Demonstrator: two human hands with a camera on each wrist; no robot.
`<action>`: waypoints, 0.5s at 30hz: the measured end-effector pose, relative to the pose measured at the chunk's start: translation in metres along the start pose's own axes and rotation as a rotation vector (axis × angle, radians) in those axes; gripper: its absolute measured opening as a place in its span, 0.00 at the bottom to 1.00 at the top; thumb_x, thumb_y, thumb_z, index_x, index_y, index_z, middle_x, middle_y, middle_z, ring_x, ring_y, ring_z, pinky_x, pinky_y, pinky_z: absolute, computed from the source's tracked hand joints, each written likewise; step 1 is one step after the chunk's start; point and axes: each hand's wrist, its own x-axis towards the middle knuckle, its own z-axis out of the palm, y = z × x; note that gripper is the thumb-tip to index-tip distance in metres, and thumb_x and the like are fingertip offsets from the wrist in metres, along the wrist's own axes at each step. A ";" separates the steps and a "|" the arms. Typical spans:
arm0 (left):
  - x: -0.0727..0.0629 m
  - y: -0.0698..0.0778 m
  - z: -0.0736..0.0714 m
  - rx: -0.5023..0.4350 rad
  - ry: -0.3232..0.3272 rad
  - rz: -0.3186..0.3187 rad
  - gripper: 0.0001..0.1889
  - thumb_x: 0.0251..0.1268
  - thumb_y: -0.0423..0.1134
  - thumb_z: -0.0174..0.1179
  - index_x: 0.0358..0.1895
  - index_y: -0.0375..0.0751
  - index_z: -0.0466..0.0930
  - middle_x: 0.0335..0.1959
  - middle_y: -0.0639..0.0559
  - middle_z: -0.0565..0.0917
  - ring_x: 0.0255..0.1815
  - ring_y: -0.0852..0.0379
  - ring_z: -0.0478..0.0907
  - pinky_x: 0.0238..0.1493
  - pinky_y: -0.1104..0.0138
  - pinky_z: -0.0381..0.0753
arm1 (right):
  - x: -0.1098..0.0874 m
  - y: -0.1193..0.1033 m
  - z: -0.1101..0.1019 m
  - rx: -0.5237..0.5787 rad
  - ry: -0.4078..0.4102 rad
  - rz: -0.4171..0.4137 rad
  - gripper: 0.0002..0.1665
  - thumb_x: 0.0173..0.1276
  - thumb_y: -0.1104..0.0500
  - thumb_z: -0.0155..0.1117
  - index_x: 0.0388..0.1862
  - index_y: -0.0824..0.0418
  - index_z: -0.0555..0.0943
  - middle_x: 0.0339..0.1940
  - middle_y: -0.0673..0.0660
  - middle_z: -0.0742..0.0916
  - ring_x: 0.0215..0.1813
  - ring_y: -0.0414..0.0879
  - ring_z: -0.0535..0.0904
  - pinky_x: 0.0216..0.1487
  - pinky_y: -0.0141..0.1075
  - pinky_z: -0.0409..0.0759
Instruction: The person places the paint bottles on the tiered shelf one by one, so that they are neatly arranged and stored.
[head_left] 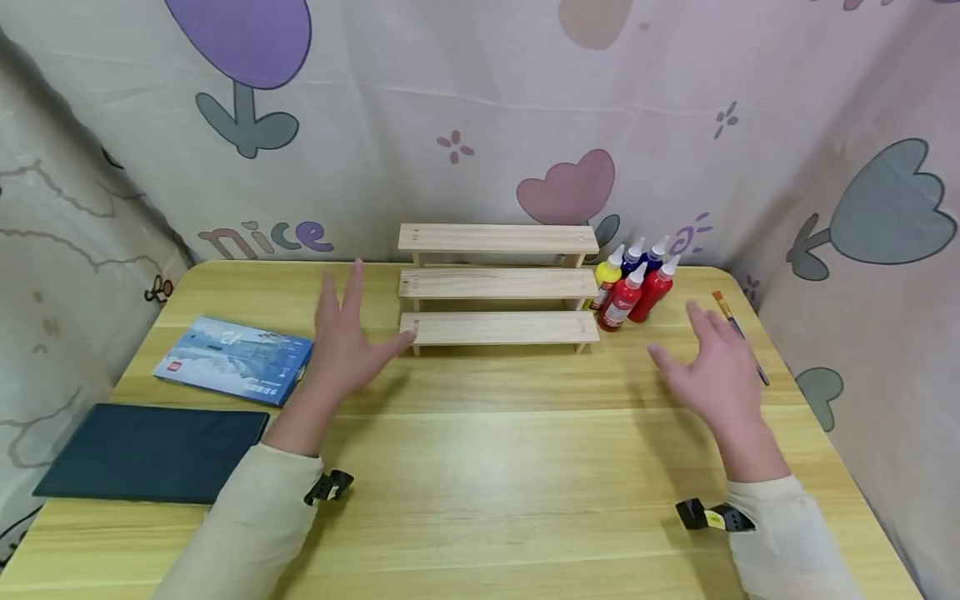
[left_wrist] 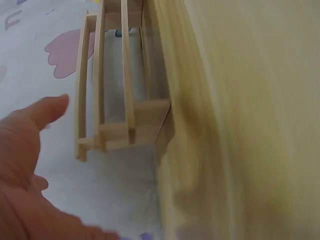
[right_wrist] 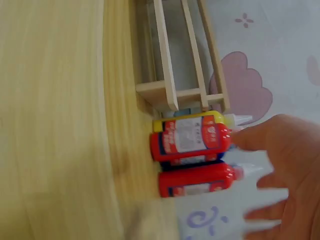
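My left hand (head_left: 348, 346) hovers over the table with fingers spread, left of a three-step wooden display stand (head_left: 498, 284); its thumb overlaps the lowest step's end in the head view. Nothing is in its grasp. Between the stand and my right hand (head_left: 716, 367) stand two red paint bottles (right_wrist: 192, 140), a yellow bottle (head_left: 608, 268) and two blue bottles (head_left: 655, 253), all with white pointed nozzles. The right hand is spread and holds nothing. In the right wrist view its thumb reaches toward the red bottles. A paintbrush (head_left: 737, 326) lies just beyond its fingers.
A blue picture-covered pad or box (head_left: 232, 358) lies at the left, with a flat dark green board-like item (head_left: 150, 450) nearer me. Patterned cloth (head_left: 420, 125) hangs behind and along both sides of the wooden table (head_left: 487, 475). Each wrist wears a black strap.
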 end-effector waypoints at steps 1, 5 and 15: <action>0.002 -0.001 0.003 -0.068 -0.024 -0.007 0.61 0.57 0.57 0.72 0.81 0.62 0.30 0.80 0.41 0.27 0.78 0.34 0.31 0.66 0.30 0.46 | 0.002 -0.001 0.003 0.074 -0.001 0.010 0.50 0.70 0.35 0.59 0.81 0.59 0.57 0.77 0.69 0.63 0.70 0.72 0.62 0.68 0.67 0.53; 0.011 -0.006 0.014 -0.244 -0.086 0.011 0.56 0.60 0.47 0.72 0.82 0.58 0.36 0.81 0.43 0.40 0.79 0.38 0.39 0.70 0.37 0.48 | 0.019 -0.008 0.018 0.451 0.047 0.086 0.38 0.71 0.41 0.63 0.75 0.57 0.70 0.69 0.61 0.77 0.61 0.60 0.76 0.64 0.53 0.70; 0.026 -0.007 0.032 -0.602 -0.154 -0.120 0.45 0.65 0.30 0.66 0.80 0.60 0.54 0.78 0.44 0.56 0.73 0.39 0.59 0.68 0.52 0.64 | 0.059 -0.020 0.045 0.804 0.236 0.205 0.27 0.65 0.49 0.73 0.62 0.55 0.83 0.55 0.54 0.85 0.53 0.43 0.79 0.49 0.28 0.78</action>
